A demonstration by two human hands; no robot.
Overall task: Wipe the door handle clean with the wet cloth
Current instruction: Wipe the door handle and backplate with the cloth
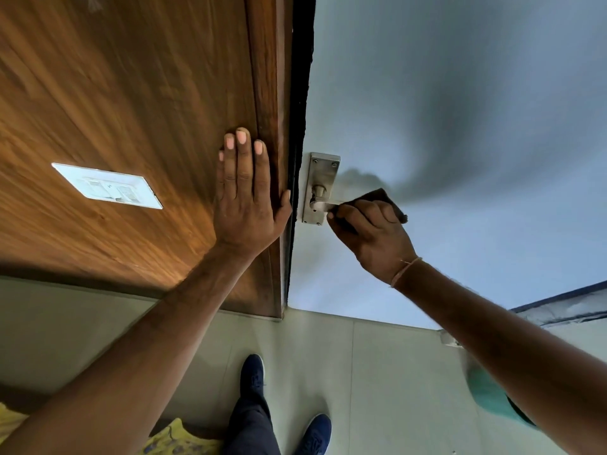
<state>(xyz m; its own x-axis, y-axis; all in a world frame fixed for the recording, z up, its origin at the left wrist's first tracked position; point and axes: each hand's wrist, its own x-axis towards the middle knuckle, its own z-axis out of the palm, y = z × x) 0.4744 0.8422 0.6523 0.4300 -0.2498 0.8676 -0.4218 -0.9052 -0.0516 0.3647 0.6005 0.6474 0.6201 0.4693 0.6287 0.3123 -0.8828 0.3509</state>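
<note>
A metal door handle (320, 202) on a steel backplate (323, 169) sits at the left edge of a pale grey door (460, 110). My right hand (371, 234) grips a dark brown cloth (382, 197) wrapped over the lever, so most of the lever is hidden. My left hand (246, 198) lies flat, fingers straight, on the brown wooden panel (131, 110) beside the door's edge, its thumb at the frame.
A white switch plate (108, 187) is set in the wooden panel to the left. Below is a pale tiled floor (328, 356) with my two dark blue shoes (253, 372). A green object (489, 394) lies low at the right, partly behind my forearm.
</note>
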